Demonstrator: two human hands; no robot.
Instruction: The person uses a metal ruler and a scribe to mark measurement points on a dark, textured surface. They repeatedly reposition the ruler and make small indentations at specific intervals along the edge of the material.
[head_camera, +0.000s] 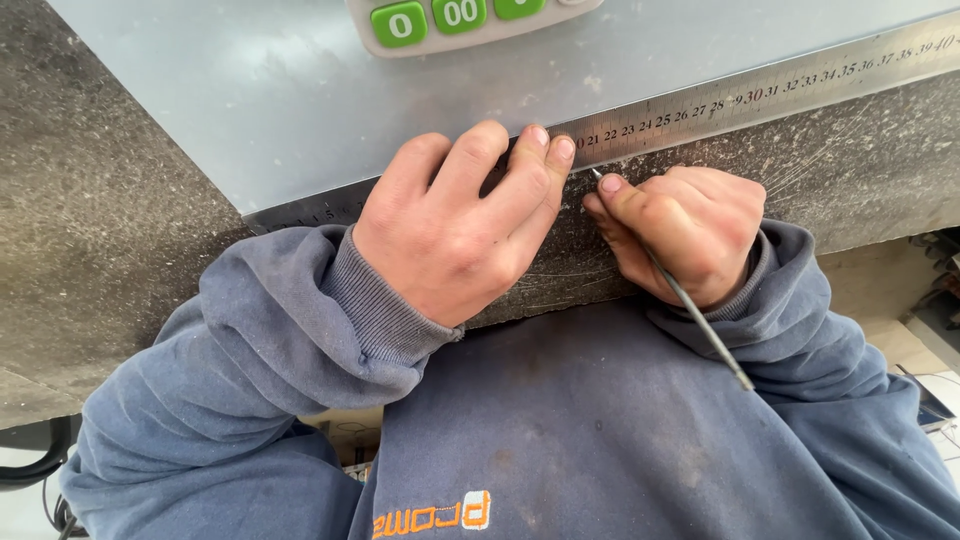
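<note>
A long steel ruler (760, 90) lies along the near edge of a thin grey metal sheet (280, 100). My left hand (455, 225) presses down on the ruler, fingertips on its near edge. My right hand (685, 230) grips a thin metal scribing rod (700, 320) like a pen. The rod's tip touches the surface just below the ruler's edge, beside my left fingertips. The rod's back end sticks out over my right sleeve.
The sheet rests on a rough, scratched dark stone-like worktop (100, 200). A calculator with green keys (460, 20) lies on the sheet at the top edge. My blue sweatshirt (560, 430) fills the lower view. Floor and clutter show at the far right (930, 300).
</note>
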